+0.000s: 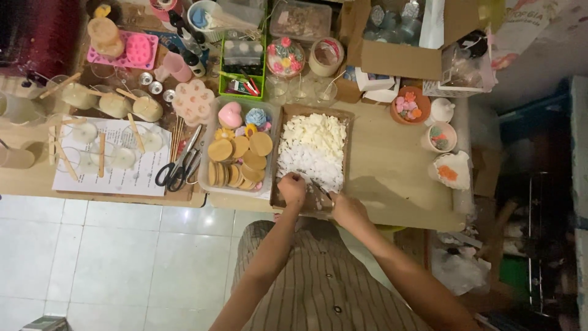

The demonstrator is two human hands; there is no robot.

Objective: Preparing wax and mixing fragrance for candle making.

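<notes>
Chopping at the tray's (350, 147) near edge: our left hand (292, 189) clenches white wax (312, 153), right hand (346, 208) grips a blade (321, 190); fingers sit close, we risk nicks.

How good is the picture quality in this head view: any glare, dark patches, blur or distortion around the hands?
Head view: the tray of white wax flakes is bright and nearly washed out; the right edge beyond the table falls into deep shadow; the left hand and right hand look soft, and what the right hand holds cannot be made out; the white floor tiles show mild glare; table edges bow slightly from the wide lens.
</notes>
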